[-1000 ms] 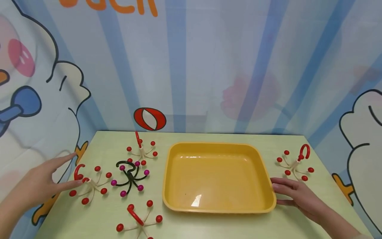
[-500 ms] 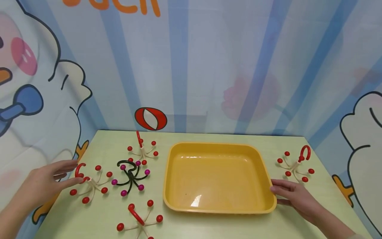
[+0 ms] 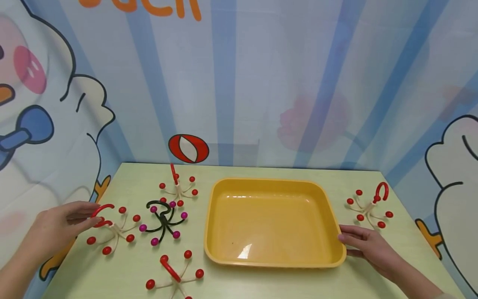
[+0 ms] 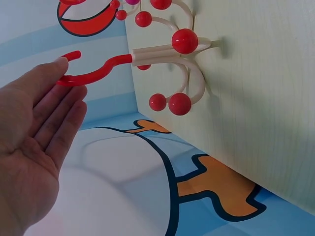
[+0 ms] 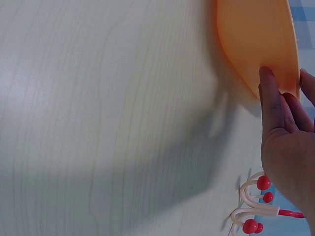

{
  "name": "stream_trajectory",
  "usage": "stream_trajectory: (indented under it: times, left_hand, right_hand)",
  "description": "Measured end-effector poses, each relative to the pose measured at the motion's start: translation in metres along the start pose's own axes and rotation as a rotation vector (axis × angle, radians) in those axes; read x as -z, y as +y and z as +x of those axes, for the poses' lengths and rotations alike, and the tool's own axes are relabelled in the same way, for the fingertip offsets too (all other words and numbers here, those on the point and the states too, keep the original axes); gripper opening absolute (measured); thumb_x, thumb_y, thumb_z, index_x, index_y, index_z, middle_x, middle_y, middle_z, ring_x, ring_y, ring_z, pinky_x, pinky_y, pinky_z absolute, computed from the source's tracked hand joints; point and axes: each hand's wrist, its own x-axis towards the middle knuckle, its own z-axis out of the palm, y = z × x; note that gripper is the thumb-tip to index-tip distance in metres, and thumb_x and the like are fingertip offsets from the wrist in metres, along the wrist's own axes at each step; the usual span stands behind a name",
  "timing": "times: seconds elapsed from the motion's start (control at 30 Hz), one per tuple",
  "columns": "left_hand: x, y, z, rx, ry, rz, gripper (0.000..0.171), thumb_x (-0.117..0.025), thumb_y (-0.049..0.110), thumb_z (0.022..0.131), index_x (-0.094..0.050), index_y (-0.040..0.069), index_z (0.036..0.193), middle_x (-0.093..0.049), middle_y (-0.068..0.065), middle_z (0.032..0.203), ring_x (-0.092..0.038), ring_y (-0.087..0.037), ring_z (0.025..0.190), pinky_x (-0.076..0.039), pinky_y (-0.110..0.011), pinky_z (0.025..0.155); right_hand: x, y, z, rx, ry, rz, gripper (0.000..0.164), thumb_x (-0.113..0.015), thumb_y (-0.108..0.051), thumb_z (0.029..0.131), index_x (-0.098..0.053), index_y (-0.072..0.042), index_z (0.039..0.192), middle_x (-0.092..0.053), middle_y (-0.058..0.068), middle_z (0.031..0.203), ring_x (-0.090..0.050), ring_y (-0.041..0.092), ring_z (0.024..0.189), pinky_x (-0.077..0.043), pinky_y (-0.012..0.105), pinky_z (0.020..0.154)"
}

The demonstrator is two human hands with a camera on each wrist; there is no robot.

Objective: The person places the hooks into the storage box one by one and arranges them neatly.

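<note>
At the table's left, my left hand [image 3: 61,226] pinches the red hook of a cream ball-tipped hanger [image 3: 115,230]. In the left wrist view, the thumb lies on this red hook [image 4: 98,73], with the other fingers behind it. The hanger's legs with red balls still stand on the table. My right hand [image 3: 373,249] holds the right side of a yellow tray [image 3: 274,265]. In the right wrist view its fingers lie along the tray's outer wall [image 5: 256,39], and the thumb is at the rim. The tray has nothing in it.
A black hanger with magenta balls [image 3: 163,222] stands beside the held one. Another cream hanger [image 3: 178,191] is behind it, and one [image 3: 175,280] is at the front, partly cut off. A further cream hanger [image 3: 369,207] stands at the right. A printed cloth [image 3: 254,83] backs the table [image 3: 373,282].
My left fingers have closed from a spread pose onto the red hook, which has tilted slightly. The right hand and the tray stay where they were.
</note>
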Motion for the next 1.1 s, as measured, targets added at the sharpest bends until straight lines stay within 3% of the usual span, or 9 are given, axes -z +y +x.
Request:
stream_trajectory:
  times: [0.23, 0.47, 0.6, 0.67, 0.83, 1.1]
  left_hand:
    - [-0.002, 0.003, 0.003, -0.036, 0.018, -0.004, 0.027, -0.085, 0.01, 0.091, -0.076, -0.004, 0.113, -0.077, -0.022, 0.101, -0.075, -0.043, 0.093, -0.064, -0.052, 0.073]
    - [-0.004, 0.006, 0.007, -0.081, 0.067, 0.007, 0.017, -0.087, 0.011, 0.089, -0.078, 0.004, 0.101, -0.078, -0.012, 0.095, -0.075, -0.038, 0.088, -0.06, -0.029, 0.064]
    - [-0.001, 0.006, 0.01, -0.077, 0.041, 0.009, 0.017, -0.088, 0.011, 0.088, -0.078, 0.005, 0.101, -0.078, -0.01, 0.093, -0.074, -0.038, 0.088, -0.061, -0.035, 0.066]
    - [0.0, 0.006, 0.012, -0.083, 0.026, 0.004, 0.018, -0.088, 0.011, 0.088, -0.077, 0.004, 0.101, -0.078, -0.011, 0.094, -0.074, -0.039, 0.089, -0.064, -0.043, 0.069]
    - [0.001, 0.007, 0.015, -0.129, 0.012, 0.011, 0.02, -0.089, 0.008, 0.085, -0.077, 0.004, 0.1, -0.077, -0.01, 0.094, -0.074, -0.036, 0.088, -0.064, -0.055, 0.074]
    - [0.01, 0.011, 0.018, -0.195, -0.034, 0.052, 0.021, -0.09, 0.004, 0.083, -0.077, 0.004, 0.1, -0.075, -0.008, 0.094, -0.072, -0.035, 0.088, -0.062, -0.06, 0.079]
  right_hand:
    - [-0.001, 0.0, 0.0, -0.015, 0.018, -0.008, 0.068, -0.072, -0.03, 0.104, -0.048, 0.01, 0.153, -0.066, 0.02, 0.143, -0.073, 0.018, 0.111, -0.063, 0.043, 0.093]
    - [0.001, 0.001, 0.0, -0.018, 0.008, -0.005, 0.067, -0.072, -0.03, 0.105, -0.049, 0.009, 0.153, -0.066, 0.019, 0.144, -0.073, 0.018, 0.111, -0.063, 0.042, 0.093]
    - [0.002, 0.0, 0.001, -0.007, -0.013, -0.005, 0.065, -0.07, -0.029, 0.106, -0.048, 0.01, 0.153, -0.067, 0.018, 0.142, -0.073, 0.016, 0.111, -0.063, 0.042, 0.093]
    - [0.002, -0.001, 0.001, -0.006, -0.011, -0.008, 0.065, -0.07, -0.029, 0.106, -0.049, 0.01, 0.153, -0.067, 0.018, 0.142, -0.073, 0.015, 0.111, -0.063, 0.041, 0.093]
    - [0.001, -0.002, 0.0, 0.004, -0.005, -0.017, 0.064, -0.069, -0.028, 0.106, -0.049, 0.011, 0.152, -0.066, 0.019, 0.143, -0.073, 0.016, 0.111, -0.063, 0.041, 0.093]
    - [0.003, -0.003, -0.001, -0.007, -0.021, -0.023, 0.064, -0.068, -0.028, 0.107, -0.047, 0.011, 0.153, -0.066, 0.019, 0.143, -0.072, 0.016, 0.111, -0.063, 0.041, 0.093]
